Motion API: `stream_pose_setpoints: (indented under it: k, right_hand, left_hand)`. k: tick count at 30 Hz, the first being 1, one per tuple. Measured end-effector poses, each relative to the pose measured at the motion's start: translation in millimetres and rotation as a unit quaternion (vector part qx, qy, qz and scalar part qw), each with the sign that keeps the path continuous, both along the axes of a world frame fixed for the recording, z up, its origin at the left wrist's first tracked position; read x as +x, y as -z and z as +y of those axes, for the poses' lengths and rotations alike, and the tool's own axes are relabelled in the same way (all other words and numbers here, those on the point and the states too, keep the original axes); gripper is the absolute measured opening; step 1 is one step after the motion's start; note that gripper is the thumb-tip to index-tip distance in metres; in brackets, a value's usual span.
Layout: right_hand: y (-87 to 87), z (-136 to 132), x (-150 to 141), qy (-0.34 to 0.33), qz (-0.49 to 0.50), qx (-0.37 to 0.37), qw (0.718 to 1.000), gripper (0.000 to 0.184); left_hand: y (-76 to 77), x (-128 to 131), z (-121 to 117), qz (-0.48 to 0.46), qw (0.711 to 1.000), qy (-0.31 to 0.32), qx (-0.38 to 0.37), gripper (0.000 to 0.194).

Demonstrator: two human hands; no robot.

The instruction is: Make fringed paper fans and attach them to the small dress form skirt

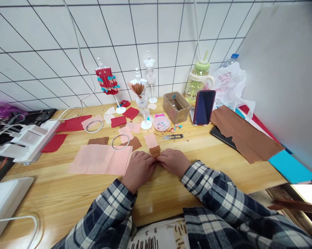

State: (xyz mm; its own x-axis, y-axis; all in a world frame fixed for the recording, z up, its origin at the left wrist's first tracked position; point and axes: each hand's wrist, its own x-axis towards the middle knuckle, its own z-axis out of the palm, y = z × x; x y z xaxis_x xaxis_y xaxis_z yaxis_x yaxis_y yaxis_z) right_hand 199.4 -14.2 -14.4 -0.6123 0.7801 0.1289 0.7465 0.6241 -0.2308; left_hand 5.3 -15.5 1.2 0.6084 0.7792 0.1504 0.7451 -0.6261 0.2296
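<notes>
Brown zigzag-edged strip point(155, 151) sits pinched between my left hand point(141, 166) and right hand point(174, 161). Uneven pulling could skew it — badly.

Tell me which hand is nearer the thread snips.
Right. The right hand is just below the thread snips in the picture, not touching them; the left hand is farther away, below and to their left.

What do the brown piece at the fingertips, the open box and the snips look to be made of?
Brown piece: probably thin fabric, though crepe paper is possible; matte, with a jagged-cut edge.
Open box: likely cardboard, judging by its dull tan walls and slightly rough rim.
Snips: blades apparently metal, grey and smooth; the dark handle could be coated metal or plastic.
</notes>
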Motion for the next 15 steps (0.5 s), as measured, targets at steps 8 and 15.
stream_pose_setpoints:
  k: [8, 15]
  right_hand:
    - [0.8, -0.6, -0.6, -0.005, 0.003, -0.005, 1.0, 0.018]
    - [1.4, 1.8, 2.1, -0.036, 0.061, 0.018, 0.997, 0.017]
  left_hand:
    - [1.4, -0.6, 1.7, -0.011, 1.0, -0.006, 0.001, 0.013]
    - [-0.6, -0.9, 0.3, -0.063, 0.997, -0.013, -0.052, 0.011]
